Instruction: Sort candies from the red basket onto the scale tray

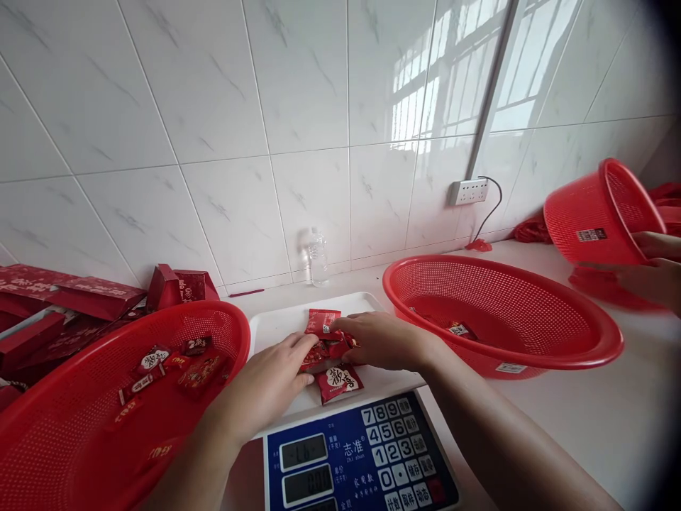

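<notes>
A white electronic scale [277, 323] with a blue keypad panel [362, 461] stands in front of me. Several small red snack packets [337, 382] lie heaped on its tray. My left hand [271, 380] rests on the left side of the heap, fingers curled over the packets. My right hand [380, 339] reaches in from the right and closes on the top of the heap, by one packet [320, 321]. Both hands touch the packets at once.
A red mesh basket [69, 426] at left holds several packets. A second red basket [532, 341] at right holds one or two. Red boxes [79, 298] pile at far left. Another person's hands [652, 273] hold a tilted red basket [596, 213]. A clear bottle [318, 257] stands by the wall.
</notes>
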The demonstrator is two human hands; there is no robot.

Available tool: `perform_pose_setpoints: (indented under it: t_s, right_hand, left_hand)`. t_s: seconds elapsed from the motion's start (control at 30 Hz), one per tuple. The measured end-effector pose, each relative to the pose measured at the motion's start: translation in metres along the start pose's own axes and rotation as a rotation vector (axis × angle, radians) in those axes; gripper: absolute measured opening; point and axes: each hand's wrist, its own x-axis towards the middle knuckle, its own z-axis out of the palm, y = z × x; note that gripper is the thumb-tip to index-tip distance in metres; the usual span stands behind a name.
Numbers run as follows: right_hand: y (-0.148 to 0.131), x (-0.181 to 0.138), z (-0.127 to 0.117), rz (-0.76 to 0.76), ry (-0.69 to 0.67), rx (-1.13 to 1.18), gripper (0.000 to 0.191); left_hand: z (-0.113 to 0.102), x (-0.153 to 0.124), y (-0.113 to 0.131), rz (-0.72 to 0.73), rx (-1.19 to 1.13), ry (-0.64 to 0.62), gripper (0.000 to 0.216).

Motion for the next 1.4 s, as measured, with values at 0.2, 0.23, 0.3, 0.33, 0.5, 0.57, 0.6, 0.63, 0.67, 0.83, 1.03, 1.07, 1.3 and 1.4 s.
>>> perform_pose_setpoints:
  t_s: [0.2,0.23,0.3,0.33,0.5,0.57,0.6,0.63,0.67,0.83,1.03,1.07,1.3,1.4]
  right_hand:
    - [-0.004,0.004,0.008,-0.036,0.094,-0.061,0.027]
    - [-0.004,0.005,0.009,-0.037,0.099,-0.063,0.027]
    - [-0.005,0.007,0.009,-0.031,0.122,-0.069,0.027]
    - [-0.006,0.007,0.009,-0.022,0.137,-0.074,0.026]
    - [-0.010,0.004,0.001,0.043,0.217,-0.090,0.024]
    - [-0.011,0.001,-0.005,0.059,0.243,-0.073,0.022]
    - [-0.012,0.000,-0.008,0.064,0.261,-0.044,0.021]
    - [-0.012,-0.002,-0.010,0.070,0.281,0.006,0.019]
    - [-0.012,-0.003,-0.012,0.072,0.301,0.077,0.018]
    - [-0.010,-0.008,-0.016,-0.073,0.344,0.623,0.014]
    - [-0.012,-0.009,-0.018,-0.173,0.291,0.901,0.023]
    - [-0.012,-0.010,-0.018,-0.137,0.273,0.852,0.025]
    - [-0.016,-0.015,-0.017,-0.062,0.246,0.707,0.030]
    - [-0.022,-0.015,-0.017,-0.087,0.291,0.727,0.030]
  left_hand:
    - [-0.002,0.001,0.004,0.038,0.074,0.032,0.035]
    - [-0.002,0.001,0.004,0.045,0.069,0.031,0.034]
    - [-0.003,0.000,0.005,0.055,0.053,0.026,0.030]
    - [-0.004,-0.001,0.005,0.055,0.046,0.023,0.029]
    - [-0.003,-0.001,0.004,0.037,0.044,0.035,0.027]
    - [-0.003,0.000,0.004,0.031,0.048,0.045,0.025]
    - [-0.002,0.000,0.005,0.027,0.043,0.050,0.024]
    - [-0.002,0.001,0.005,0.016,0.030,0.060,0.025]
    - [-0.002,0.002,0.006,-0.001,0.008,0.082,0.027]
    - [-0.004,0.005,0.011,0.000,-0.281,0.243,0.027]
    - [-0.011,0.004,0.015,0.045,-0.631,0.277,0.029]
    - [-0.012,0.004,0.015,0.047,-0.657,0.292,0.029]
    - [-0.011,0.004,0.012,-0.007,-0.914,0.334,0.027]
    - [-0.008,0.004,0.015,-0.041,-1.016,0.284,0.029]
